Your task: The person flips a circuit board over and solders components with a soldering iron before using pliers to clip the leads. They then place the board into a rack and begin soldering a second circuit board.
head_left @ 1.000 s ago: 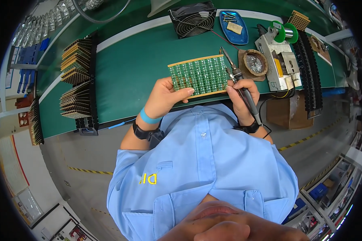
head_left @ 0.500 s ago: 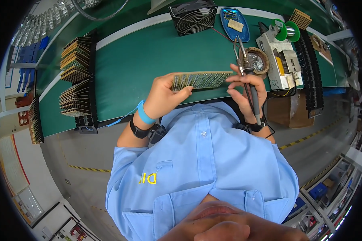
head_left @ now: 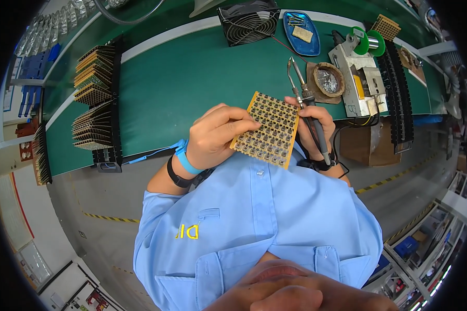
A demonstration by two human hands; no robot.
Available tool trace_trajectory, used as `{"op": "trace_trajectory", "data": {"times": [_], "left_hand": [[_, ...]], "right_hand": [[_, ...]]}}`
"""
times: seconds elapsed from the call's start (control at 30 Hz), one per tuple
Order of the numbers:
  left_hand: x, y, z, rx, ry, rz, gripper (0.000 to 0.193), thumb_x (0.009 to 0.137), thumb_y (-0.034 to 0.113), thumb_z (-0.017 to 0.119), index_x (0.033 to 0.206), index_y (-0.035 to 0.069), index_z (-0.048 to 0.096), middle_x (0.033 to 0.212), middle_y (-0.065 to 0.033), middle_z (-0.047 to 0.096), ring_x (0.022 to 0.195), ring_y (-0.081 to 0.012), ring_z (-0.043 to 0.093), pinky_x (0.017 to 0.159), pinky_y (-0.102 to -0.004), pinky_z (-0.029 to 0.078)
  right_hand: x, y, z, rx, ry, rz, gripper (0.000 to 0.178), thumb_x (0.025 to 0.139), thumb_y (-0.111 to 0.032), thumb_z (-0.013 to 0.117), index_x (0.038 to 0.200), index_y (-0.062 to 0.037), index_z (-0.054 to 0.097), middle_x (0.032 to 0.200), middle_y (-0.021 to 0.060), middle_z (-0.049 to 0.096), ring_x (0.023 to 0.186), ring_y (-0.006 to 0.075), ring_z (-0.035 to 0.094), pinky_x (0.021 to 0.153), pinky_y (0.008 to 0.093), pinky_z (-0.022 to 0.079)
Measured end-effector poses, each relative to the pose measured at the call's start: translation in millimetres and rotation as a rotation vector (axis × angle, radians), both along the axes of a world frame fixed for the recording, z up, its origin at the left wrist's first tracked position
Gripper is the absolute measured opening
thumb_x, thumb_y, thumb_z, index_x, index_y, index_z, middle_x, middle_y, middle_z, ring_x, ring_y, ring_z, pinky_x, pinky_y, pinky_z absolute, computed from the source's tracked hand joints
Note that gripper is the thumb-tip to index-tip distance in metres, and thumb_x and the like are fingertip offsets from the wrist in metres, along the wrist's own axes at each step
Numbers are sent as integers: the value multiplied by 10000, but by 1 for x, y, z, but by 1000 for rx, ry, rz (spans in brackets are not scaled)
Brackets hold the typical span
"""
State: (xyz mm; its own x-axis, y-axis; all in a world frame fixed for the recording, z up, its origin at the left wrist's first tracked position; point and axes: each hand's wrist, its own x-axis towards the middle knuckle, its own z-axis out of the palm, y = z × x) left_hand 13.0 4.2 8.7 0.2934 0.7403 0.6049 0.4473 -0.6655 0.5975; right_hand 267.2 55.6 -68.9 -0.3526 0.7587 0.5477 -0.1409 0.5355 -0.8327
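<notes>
A yellow-edged circuit board panel [head_left: 267, 129] with rows of small dark parts is held tilted in front of my chest. My left hand [head_left: 218, 132] is closed at its left edge, fingertips on its face; the thumb is hidden. My right hand [head_left: 319, 122] grips a soldering iron [head_left: 319, 127] with a thin metal feed tube beside it, tips pointing away from me. Fingers of this hand also pinch the panel's upper right edge. The iron's tip stands above the bench, left of a round brown bowl [head_left: 328, 83] holding silvery bits.
Behind are a black fan [head_left: 249, 25] and a blue tray [head_left: 302, 33] with a sponge. A white-grey metal box [head_left: 358, 78] with a green solder spool [head_left: 368, 41] stands right. Black racks hold several boards [head_left: 94, 78] on the left. The green bench [head_left: 187, 67] spans the middle.
The panel has turned from nearly edge-on to showing its face with dark parts. My right hand has moved onto its edge, and the iron has tilted leftward. My left fingers now lie on the face.
</notes>
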Motion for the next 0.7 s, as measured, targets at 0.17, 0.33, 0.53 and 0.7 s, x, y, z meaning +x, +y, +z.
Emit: {"op": "trace_trajectory", "data": {"times": [0.17, 0.33, 0.53, 0.7], "left_hand": [[-2, 3, 4, 76, 120, 5, 304, 660, 73, 825, 956, 80, 755, 875, -46, 690, 777, -201, 638, 652, -308, 487], [1, 5, -1, 73, 62, 7, 328, 630, 42, 812, 951, 85, 757, 884, -46, 686, 773, -232, 633, 647, -322, 502], [1, 5, -9, 25, 0, 17, 346, 618, 25, 816, 956, 69, 756, 880, -57, 683, 784, -233, 640, 673, -321, 513], [1, 6, -11, -3, -20, 11, 350, 618, 5, 814, 959, 55, 752, 878, -66, 680, 794, -234, 644, 671, -321, 516]], "right_hand": [[-4, 1, -6, -77, 57, 31, 180, 946, 17, 617, 1083, -19, 506, 1205, 311, 635, 1118, 340, 659, 950, 417, 540], [-4, 1, -7, -90, 46, 34, 178, 937, 32, 618, 1070, -16, 509, 1187, 304, 646, 1103, 335, 667, 934, 417, 550], [-4, -1, -4, -108, 0, 7, 176, 928, 56, 610, 1060, -9, 512, 1163, 301, 656, 1080, 313, 679, 907, 397, 564], [-8, 1, -10, -117, 55, -17, 203, 884, 115, 622, 1045, -1, 574, 1132, 235, 699, 924, 183, 717, 720, 253, 562]]}}
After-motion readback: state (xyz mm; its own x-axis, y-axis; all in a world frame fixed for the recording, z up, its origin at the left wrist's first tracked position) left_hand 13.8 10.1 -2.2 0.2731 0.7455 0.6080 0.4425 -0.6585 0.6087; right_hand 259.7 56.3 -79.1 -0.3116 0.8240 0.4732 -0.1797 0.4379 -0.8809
